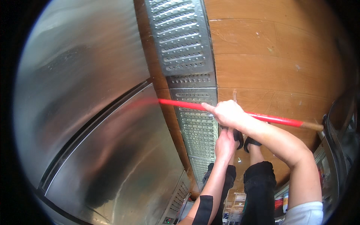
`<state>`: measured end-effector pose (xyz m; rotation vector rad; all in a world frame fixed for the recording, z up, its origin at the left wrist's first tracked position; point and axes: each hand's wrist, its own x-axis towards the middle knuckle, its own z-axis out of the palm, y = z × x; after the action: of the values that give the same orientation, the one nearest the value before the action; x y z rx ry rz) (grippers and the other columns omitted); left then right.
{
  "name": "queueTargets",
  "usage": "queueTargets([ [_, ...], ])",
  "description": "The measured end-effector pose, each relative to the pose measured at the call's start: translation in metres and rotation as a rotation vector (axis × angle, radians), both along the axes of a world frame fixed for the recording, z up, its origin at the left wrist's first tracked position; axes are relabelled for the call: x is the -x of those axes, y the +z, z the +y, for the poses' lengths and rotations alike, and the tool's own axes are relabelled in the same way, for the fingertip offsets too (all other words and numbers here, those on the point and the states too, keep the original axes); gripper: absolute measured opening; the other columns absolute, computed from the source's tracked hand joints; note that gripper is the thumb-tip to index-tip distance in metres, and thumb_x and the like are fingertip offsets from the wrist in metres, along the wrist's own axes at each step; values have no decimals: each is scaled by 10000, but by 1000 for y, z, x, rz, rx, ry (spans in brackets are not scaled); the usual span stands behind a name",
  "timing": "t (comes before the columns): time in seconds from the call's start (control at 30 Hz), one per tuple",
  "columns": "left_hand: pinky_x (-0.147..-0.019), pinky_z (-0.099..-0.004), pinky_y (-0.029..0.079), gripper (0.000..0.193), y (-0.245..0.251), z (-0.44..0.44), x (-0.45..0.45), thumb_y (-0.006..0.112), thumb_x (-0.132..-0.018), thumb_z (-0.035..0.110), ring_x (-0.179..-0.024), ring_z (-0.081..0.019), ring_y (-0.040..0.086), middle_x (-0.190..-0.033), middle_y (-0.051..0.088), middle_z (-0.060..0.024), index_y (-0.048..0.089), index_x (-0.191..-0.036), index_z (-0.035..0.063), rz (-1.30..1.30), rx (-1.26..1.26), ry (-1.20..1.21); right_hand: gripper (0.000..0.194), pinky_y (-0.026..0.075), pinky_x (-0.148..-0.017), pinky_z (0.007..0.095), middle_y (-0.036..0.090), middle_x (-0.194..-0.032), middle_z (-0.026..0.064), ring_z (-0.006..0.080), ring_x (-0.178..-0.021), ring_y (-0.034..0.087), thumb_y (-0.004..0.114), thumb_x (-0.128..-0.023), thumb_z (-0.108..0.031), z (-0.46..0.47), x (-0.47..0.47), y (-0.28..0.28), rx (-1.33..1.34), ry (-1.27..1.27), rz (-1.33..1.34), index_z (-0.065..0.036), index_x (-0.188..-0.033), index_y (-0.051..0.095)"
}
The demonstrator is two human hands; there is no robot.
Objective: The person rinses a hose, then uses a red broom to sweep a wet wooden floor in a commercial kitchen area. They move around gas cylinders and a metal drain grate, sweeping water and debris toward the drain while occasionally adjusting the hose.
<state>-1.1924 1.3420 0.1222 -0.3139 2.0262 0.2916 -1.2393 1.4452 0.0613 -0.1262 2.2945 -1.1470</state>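
A long red pole (277,119) with a bare brown end lies slantwise across my view. My right hand (229,112) is closed around its middle, the index finger stretched out over the red surface. From there the pole runs left to the edge of a stainless-steel cabinet door (146,157), which mirrors its red. Just below the right hand is my left hand (225,142), its fingertips close under the right palm. Those fingers are partly hidden, so whether they hold anything is unclear. A small shiny piece (210,115) shows beside my right fingers; I cannot tell what it is.
Perforated metal drain grates (182,42) run along the brown floor (253,62) beside the steel cabinet. A dark, round-edged object (337,123) stands at the right, near the pole's brown end. My feet in dark shoes (250,144) are below the hands.
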Motion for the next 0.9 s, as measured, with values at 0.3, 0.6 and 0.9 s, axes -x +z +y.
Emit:
queueTargets([
  [0.3,-776,-528,424,416,-5,22,-22,321,-949,397,-864,-458,579,-856,621,-260,517,-987,31,-97,-86,-192,234,514,-612,399,660,-772,65,263,-759,661,446,-898,-266,10,7,-35,-70,-21,18,-235,-1054,618],
  [0.6,-728,-530,428,367,0,21,-19,355,-954,371,-837,-452,580,-823,618,-248,493,-903,35,-84,-45,-248,437,524,-589,396,640,-792,118,277,-713,652,537,-827,-182,45,-30,-37,-209,-262,-62,-316,-1243,520],
  [0.9,-878,-482,418,422,2,29,-17,374,-942,345,-1045,-444,522,-1069,574,-285,513,-1145,2,-234,1,-260,354,517,-596,423,634,-761,132,306,-694,651,465,-881,-191,7,-48,-10,-8,-85,-104,-146,-1226,525],
])
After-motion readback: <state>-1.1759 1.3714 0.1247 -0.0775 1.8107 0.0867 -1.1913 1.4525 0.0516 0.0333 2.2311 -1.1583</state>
